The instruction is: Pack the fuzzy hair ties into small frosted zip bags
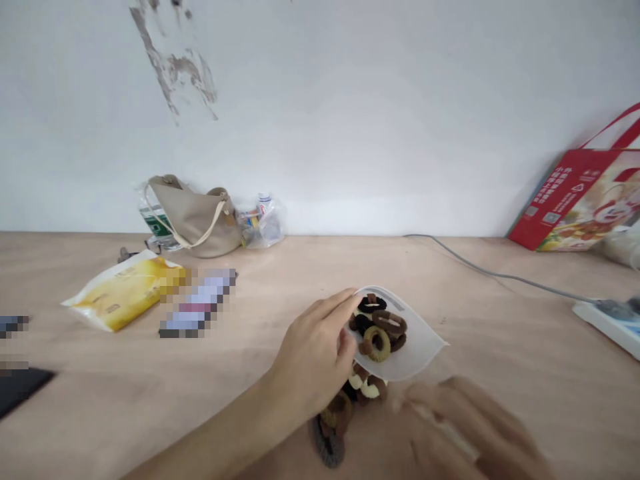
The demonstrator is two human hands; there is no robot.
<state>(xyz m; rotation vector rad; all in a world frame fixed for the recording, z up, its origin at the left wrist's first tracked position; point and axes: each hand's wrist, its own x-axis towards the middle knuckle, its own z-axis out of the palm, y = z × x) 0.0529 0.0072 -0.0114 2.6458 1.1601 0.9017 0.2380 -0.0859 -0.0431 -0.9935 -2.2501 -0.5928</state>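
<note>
Head view, left hand: fingers closed narrow, pinching one edge of a frosted plastic pouch and holding it up off the table.
Right hand: blurred by motion just below the pouch; cannot tell how wide its fingers are or whether they hold anything.
Progress: brown, black and olive fabric hair ties sit in the pouch, while a heap of loose hair ties lies outside it on the wooden tabletop, just beneath.
Labels: a yellow packet has no legible words; a pixelated packet beside it is unreadable; a red gift bag carries white lettering and a QR code, too small to read.
Far edge: a beige shoulder bag, a clear plastic bag, a grey cable and a white power strip.
</note>
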